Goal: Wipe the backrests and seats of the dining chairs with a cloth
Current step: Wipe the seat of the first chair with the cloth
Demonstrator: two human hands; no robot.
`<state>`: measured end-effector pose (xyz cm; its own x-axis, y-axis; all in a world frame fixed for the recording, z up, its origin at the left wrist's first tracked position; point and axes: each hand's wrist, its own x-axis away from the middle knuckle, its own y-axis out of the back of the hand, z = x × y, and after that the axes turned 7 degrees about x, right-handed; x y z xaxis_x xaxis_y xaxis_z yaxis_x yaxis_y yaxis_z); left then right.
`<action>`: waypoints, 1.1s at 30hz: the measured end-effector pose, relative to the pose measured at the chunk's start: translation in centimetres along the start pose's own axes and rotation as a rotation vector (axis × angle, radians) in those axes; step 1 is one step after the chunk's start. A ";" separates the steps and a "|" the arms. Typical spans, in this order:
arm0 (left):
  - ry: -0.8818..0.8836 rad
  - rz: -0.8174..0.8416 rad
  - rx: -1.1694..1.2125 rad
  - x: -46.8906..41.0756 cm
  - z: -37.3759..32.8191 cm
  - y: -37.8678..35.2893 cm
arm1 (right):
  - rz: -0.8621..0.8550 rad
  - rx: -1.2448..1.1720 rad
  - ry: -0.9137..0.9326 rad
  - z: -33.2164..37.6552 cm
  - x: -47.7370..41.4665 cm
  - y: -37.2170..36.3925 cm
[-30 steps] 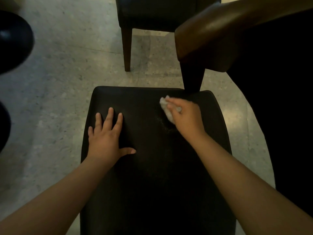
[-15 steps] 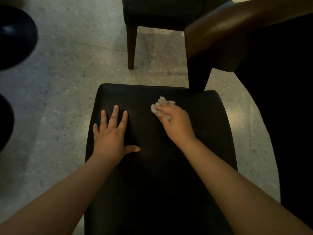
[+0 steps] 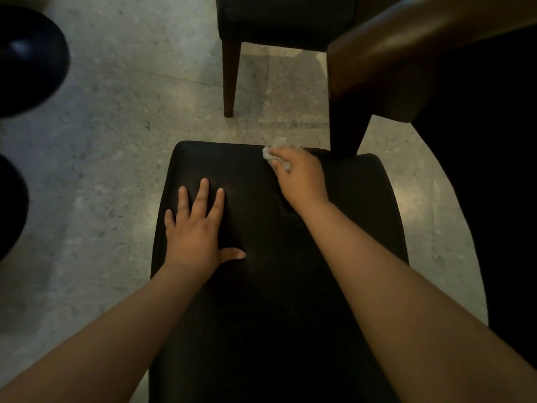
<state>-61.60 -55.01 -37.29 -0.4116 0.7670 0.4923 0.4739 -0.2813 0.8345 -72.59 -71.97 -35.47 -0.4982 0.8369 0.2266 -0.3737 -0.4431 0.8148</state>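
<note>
Right hand [image 3: 302, 178] on the cloth [image 3: 268, 157], up at the far edge of the black seat [image 3: 261, 301].

The small white cloth is crumpled under the right fingers, which curl round it and press it down right at the seat's far rim. The left hand [image 3: 197, 228] lies flat on the seat's left half, 4 fingers spread wide, thumb out to the side, holding nothing. A dark wooden table [image 3: 392, 53] stands just past the far right corner. Beyond, 1 more black chair [image 3: 284, 18] stands on the speckled floor [image 3: 116, 141].
</note>
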 end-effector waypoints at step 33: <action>0.141 0.079 0.314 1.3 3.9 -0.2 | -0.133 -0.072 -0.015 2.6 -1.8 -0.1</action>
<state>-59.18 -51.78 -37.75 -0.4573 0.6565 0.5999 0.7156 -0.1288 0.6865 -69.65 -72.61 -34.59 -0.4291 0.8942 0.1274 -0.4912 -0.3493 0.7980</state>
